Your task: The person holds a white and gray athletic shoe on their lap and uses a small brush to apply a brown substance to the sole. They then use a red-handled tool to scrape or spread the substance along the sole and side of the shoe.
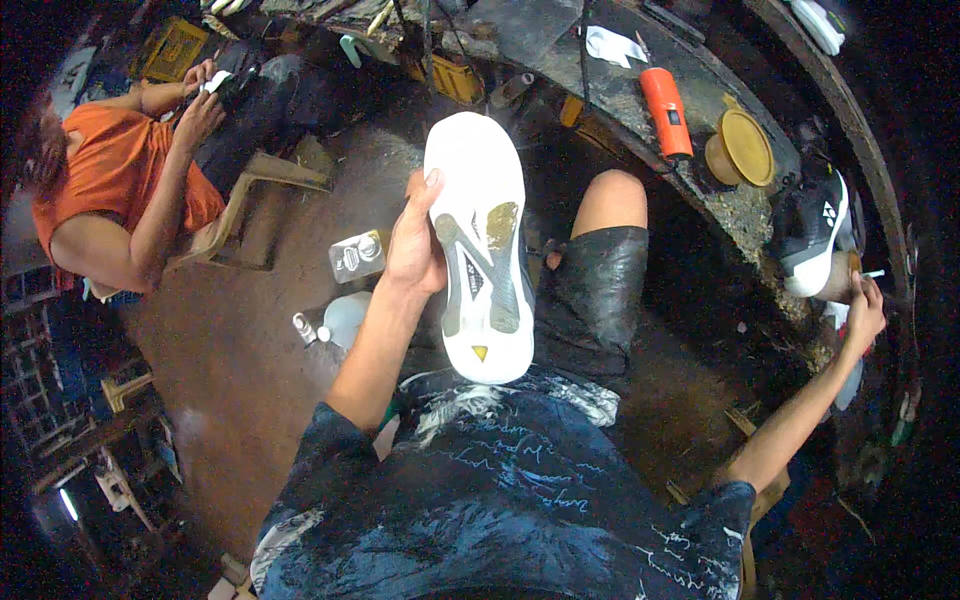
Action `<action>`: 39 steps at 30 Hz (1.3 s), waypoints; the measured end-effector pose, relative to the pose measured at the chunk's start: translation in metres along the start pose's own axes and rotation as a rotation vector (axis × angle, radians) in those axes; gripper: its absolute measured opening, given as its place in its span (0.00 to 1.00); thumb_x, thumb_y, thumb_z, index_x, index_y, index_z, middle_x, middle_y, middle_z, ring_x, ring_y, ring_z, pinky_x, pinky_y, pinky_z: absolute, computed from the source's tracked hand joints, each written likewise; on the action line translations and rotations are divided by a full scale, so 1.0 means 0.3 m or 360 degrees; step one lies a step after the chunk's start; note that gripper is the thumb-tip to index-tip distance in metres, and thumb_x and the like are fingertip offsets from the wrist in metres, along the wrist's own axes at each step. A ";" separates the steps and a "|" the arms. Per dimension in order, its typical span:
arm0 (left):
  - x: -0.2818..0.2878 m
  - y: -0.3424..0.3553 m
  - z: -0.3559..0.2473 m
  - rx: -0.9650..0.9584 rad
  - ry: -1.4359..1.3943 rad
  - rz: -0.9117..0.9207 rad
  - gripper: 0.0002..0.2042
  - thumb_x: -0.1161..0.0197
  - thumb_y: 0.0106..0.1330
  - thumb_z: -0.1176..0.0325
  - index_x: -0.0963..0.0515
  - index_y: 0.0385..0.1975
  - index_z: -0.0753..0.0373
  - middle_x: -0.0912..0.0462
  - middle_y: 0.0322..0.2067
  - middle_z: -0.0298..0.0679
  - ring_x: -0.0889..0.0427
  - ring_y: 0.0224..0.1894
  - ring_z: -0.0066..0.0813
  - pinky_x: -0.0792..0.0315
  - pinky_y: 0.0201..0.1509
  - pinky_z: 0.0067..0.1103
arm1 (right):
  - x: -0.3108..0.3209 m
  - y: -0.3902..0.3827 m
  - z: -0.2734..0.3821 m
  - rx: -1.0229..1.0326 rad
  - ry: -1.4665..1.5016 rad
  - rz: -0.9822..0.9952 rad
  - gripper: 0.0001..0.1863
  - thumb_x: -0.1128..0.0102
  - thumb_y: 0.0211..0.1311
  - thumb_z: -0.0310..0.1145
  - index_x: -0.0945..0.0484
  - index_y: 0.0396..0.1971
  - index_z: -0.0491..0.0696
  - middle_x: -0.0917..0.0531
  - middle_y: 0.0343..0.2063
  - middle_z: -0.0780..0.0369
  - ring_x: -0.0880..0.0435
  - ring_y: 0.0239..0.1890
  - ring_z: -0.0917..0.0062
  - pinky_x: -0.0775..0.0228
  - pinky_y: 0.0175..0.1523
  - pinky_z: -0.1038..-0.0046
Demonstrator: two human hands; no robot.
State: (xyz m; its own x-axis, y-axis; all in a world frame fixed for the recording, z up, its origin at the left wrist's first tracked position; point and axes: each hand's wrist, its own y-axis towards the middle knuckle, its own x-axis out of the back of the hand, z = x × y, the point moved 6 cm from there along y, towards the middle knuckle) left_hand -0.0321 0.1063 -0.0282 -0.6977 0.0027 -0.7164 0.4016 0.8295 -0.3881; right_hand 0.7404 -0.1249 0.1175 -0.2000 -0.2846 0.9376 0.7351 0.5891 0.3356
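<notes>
My left hand (415, 245) is closed round the edge of a white shoe sole (478, 155), held upright over my lap with its tread side toward me. The tread has grey and dull gold patches and a small yellow triangle at the heel. Whether an upper hangs behind it is hidden. Far to the right, my right hand (865, 312) pinches a thin pale stick (874, 273), over a small brownish container (845, 272) partly covered by the fingers. Just beyond that hand stands a black shoe with a white sole (818, 235).
On the curved bench (560, 60) lie an orange cylindrical tool (665, 112), a yellow round pot (742, 148) and a white cloth (612, 46). A person in orange (140, 180) sits at the left, hands on a small white item. A tin (357, 256) and bottle (303, 326) are on the floor.
</notes>
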 end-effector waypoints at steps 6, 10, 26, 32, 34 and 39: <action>-0.022 -0.022 -0.043 -0.0017 -0.0041 0.0155 0.23 0.38 0.81 0.55 0.31 0.67 0.60 0.18 0.60 0.44 0.14 0.59 0.36 0.16 0.64 0.36 | 0.185 -0.072 0.063 -0.0094 -0.0131 -0.0200 0.40 0.42 0.72 0.72 0.12 0.63 0.51 0.13 0.64 0.54 0.16 0.67 0.56 0.34 0.76 0.62; -0.046 -0.042 -0.057 -0.0197 0.0172 0.0036 0.27 0.39 0.82 0.53 0.31 0.72 0.63 0.17 0.63 0.44 0.15 0.63 0.37 0.20 0.68 0.37 | 0.399 -0.338 0.302 -0.0238 0.0400 -0.0683 0.33 0.41 0.78 0.62 0.12 0.61 0.47 0.09 0.57 0.56 0.11 0.57 0.60 0.23 0.66 0.58; -0.153 -0.063 -0.107 -0.0546 0.0154 -0.0229 0.28 0.40 0.82 0.52 0.30 0.73 0.64 0.18 0.63 0.46 0.18 0.66 0.40 0.26 0.73 0.38 | 0.200 -1.314 1.490 0.0819 0.2017 0.1141 0.63 0.11 0.53 0.50 0.42 0.80 0.38 0.27 0.72 0.46 0.26 0.76 0.55 0.38 0.81 0.55; -0.125 -0.103 -0.124 -0.0623 0.0105 -0.0325 0.26 0.41 0.83 0.52 0.29 0.72 0.61 0.17 0.63 0.45 0.18 0.66 0.40 0.26 0.74 0.39 | 0.227 -1.305 1.531 0.1018 0.1730 0.0942 0.53 0.14 0.52 0.46 0.31 0.74 0.36 0.20 0.66 0.45 0.19 0.68 0.54 0.31 0.75 0.57; -0.104 -0.088 -0.104 -0.0555 -0.0093 -0.0228 0.23 0.43 0.84 0.61 0.36 0.72 0.61 0.20 0.62 0.48 0.17 0.63 0.41 0.21 0.69 0.40 | 0.222 -1.303 1.532 0.0977 0.1814 0.0986 0.50 0.15 0.53 0.43 0.30 0.72 0.36 0.19 0.64 0.46 0.19 0.66 0.52 0.30 0.74 0.56; 0.058 -0.010 0.003 -0.0262 0.0039 -0.0439 0.26 0.40 0.82 0.52 0.25 0.68 0.66 0.13 0.57 0.43 0.15 0.58 0.33 0.23 0.66 0.34 | 0.138 -1.355 1.560 0.0661 0.2235 0.1396 0.44 0.21 0.60 0.40 0.30 0.72 0.36 0.18 0.62 0.49 0.18 0.65 0.59 0.30 0.74 0.57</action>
State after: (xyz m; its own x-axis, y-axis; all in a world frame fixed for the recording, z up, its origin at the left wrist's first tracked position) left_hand -0.0449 0.1033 -0.0402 -0.7820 -0.2230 -0.5821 0.0953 0.8801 -0.4652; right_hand 0.1301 -0.0223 0.0626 0.9911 -0.0555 0.1213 0.0542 0.9984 0.0141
